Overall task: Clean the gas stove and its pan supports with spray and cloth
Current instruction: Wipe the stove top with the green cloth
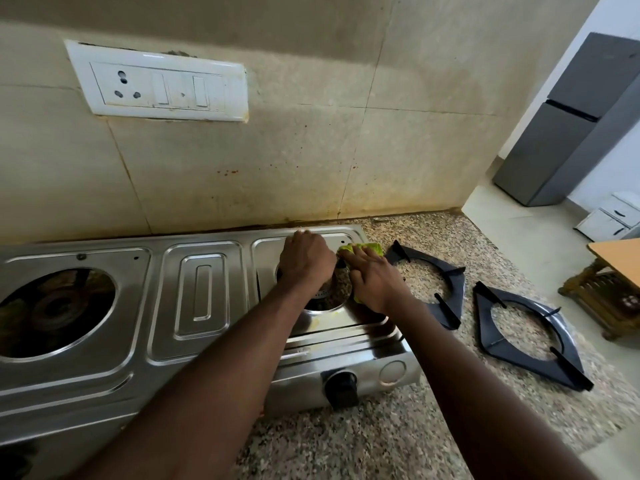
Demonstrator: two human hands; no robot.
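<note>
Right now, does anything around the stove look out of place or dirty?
Yes. The nearer pan support and the farther pan support lie off the stove, on the counter to its right. The wall behind bears reddish spots, and a yellowish smear sits before the right burner opening.

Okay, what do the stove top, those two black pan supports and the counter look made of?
Stove top: likely stainless steel, brushed, showing reflections. Pan supports: probably coated or enamelled metal, matte black, thin rigid bars. Counter: seemingly polished granite, speckled grain.

Arms extended; left hand [304,258] knuckles-up; right hand [376,283] flat, fingers [358,262] spread.
</note>
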